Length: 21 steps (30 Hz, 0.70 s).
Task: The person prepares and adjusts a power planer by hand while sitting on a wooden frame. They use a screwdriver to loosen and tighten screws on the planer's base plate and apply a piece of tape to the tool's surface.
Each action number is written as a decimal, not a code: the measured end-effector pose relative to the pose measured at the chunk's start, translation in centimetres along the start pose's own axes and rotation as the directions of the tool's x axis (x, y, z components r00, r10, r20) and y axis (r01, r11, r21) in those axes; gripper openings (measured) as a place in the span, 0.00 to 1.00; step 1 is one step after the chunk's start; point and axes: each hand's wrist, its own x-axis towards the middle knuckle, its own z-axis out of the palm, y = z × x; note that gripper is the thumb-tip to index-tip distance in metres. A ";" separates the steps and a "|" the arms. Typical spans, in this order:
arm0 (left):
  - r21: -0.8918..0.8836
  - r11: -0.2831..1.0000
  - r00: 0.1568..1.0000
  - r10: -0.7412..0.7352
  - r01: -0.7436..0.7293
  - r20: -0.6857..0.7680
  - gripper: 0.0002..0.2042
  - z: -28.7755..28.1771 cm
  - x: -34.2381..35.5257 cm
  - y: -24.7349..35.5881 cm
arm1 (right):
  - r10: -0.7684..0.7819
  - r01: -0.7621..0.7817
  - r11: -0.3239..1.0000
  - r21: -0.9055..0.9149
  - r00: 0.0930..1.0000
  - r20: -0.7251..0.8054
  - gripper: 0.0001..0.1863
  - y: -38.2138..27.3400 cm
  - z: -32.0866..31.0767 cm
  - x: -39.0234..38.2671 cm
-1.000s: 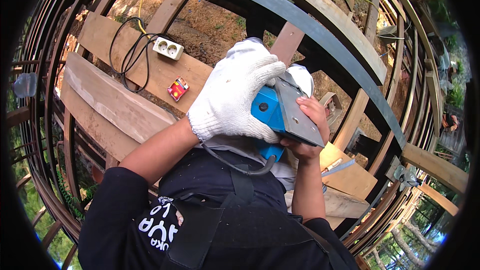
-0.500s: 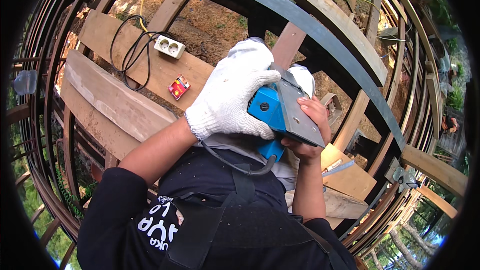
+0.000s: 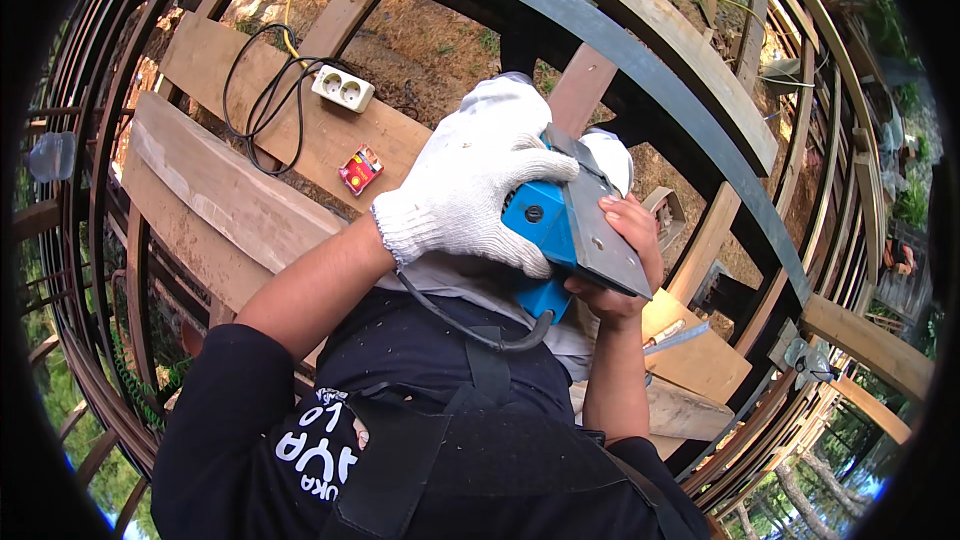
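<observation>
A blue electric planer [image 3: 541, 223] rests tilted above my lap, its flat grey metal sole [image 3: 603, 245] turned up toward the right. My left hand [image 3: 470, 190], in a white knitted glove, wraps round the blue body, with the thumb side low and the fingers near the front edge. Bare, my right hand [image 3: 630, 245] grips the sole's right edge, its fingertips lying on the metal face; the thumb is partly hidden below. From the planer's rear end a black power cord [image 3: 480, 335] curves left under my left wrist.
A white double socket [image 3: 343, 89] and a small red-and-yellow packet [image 3: 361, 170] lie on a board at left, beside a looped black cable [image 3: 262, 130]. A wooden-handled tool [image 3: 665, 333] lies on a plank at right. Beams with open gaps between them surround me.
My left hand's upper fingers have shifted slightly right, reaching further over the sole's edge. Both hands keep the planer in nearly the same position; the view has shifted a little.
</observation>
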 end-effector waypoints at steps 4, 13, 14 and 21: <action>0.117 0.991 0.992 0.077 -0.065 -0.101 0.42 -0.4 0.4 0.2 | -0.004 0.004 1.000 0.008 1.000 -0.001 0.46 0.2 0.1 -0.2; 0.088 0.994 0.997 0.070 -0.071 0.014 0.43 -0.7 1.0 0.0 | -0.004 0.004 1.000 0.000 1.000 -0.024 0.47 0.9 0.1 -0.7; 0.098 0.994 0.995 0.040 -0.049 0.094 0.45 -0.8 1.1 0.0 | 0.002 -0.002 1.000 0.002 1.000 -0.025 0.47 1.0 0.1 -0.7; 0.137 0.987 0.994 0.071 -0.081 0.079 0.45 -1.0 1.3 0.0 | 0.031 -0.030 0.999 0.021 0.999 -0.026 0.47 0.8 0.0 -1.1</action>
